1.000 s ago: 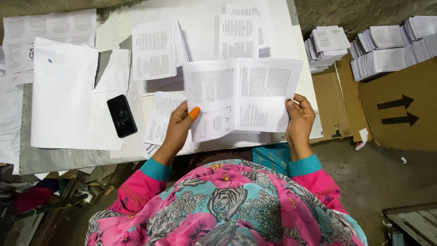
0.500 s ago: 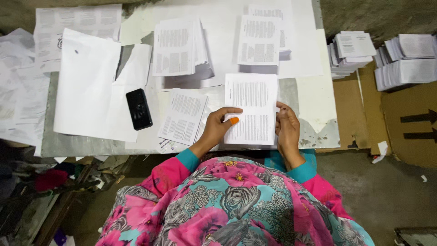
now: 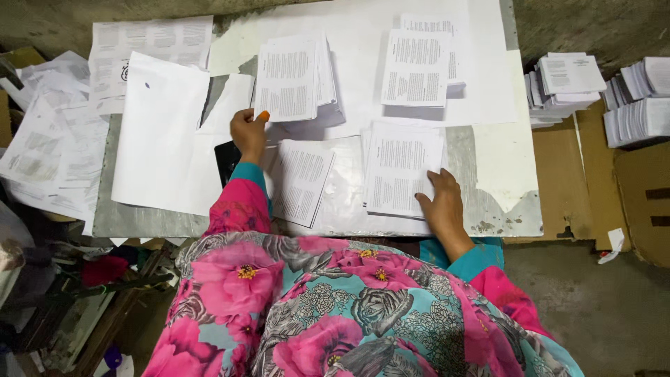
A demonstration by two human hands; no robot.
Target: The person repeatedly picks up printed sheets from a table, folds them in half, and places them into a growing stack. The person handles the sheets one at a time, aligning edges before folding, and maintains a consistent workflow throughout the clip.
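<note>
phone (image 3: pixel 226 159) half hidden under left hand (image 3: pixel 248 132)

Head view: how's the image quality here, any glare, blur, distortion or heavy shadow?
Head view: even, soft light; white sheets on the table look bright but not blown out. Left hand and right hand are sharp, with no motion blur. Print on the folded stack is too small to read. Edges bend from the wide lens. The lower left corner is dark.

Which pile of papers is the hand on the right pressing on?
The right hand rests on the near printed pile, closest to the person. The other piles lie farther back.
</note>
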